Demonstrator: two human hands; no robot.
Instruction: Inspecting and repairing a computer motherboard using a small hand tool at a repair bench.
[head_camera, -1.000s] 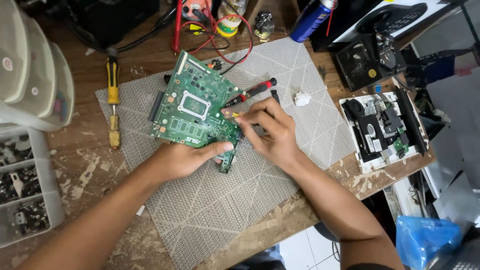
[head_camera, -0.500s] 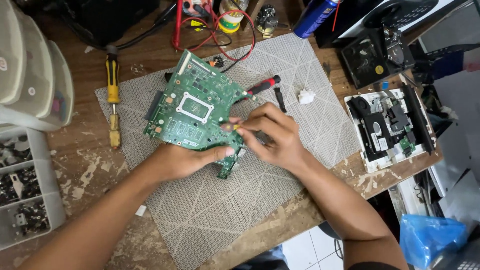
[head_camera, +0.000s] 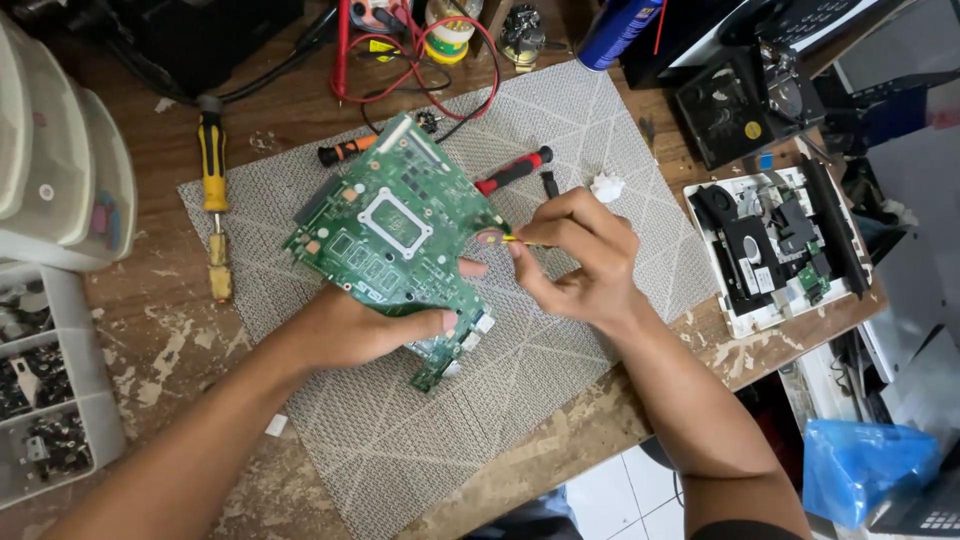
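Both hands work one circuit board (head_camera: 400, 235), now tilted off the mat (head_camera: 560, 400). Left hand (head_camera: 360, 325) fingers grip its lower edge. Right hand (head_camera: 580, 260) fingers pinch a thin yellow tool (head_camera: 522, 239) at its side.

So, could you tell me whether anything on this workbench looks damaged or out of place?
The wooden bench top is scuffed, with pale patches of worn finish along its front. The green circuit board is held tilted off the grey mat by the left hand, not lying flat. A small white crumpled scrap lies loose on the mat.
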